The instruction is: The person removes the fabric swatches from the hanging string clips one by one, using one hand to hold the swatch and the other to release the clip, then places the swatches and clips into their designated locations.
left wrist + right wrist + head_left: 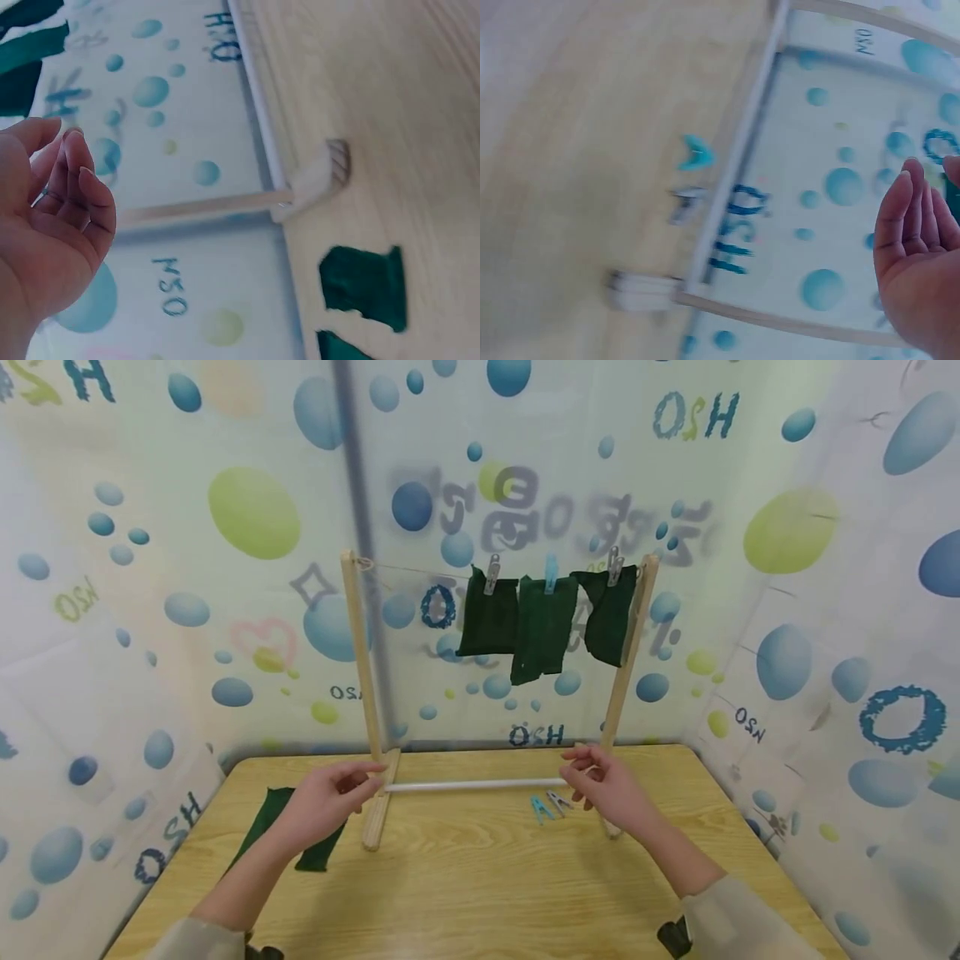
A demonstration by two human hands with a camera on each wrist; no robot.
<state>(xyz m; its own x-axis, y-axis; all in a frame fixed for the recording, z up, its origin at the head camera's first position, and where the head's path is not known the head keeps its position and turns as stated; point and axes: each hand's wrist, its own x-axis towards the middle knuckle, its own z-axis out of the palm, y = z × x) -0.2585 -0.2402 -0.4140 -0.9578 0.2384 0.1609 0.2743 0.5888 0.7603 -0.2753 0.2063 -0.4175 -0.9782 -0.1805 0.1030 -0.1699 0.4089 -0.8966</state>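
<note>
My left hand (330,802) is in front of the left wooden post, fingers loosely bent with nothing held. The right hand (607,789) hovers before the right post, likewise holding nothing; its relaxed fingers show in the right wrist view. Three dark green cloths (545,627) hang from a string (420,570) between the posts, under a grey clothespin (492,574), a light blue clothespin (551,574) and another grey clothespin (615,567). On the table beside the right hand lie a loose blue clothespin (696,153) and a loose grey clothespin (685,204).
More dark green cloth (318,853) lies on the wooden table (480,893) at the left, partly hidden by the left forearm. A white rod (472,785) joins the feet of the wooden frame (362,652). Behind stands a curtain (480,710) printed with bubbles.
</note>
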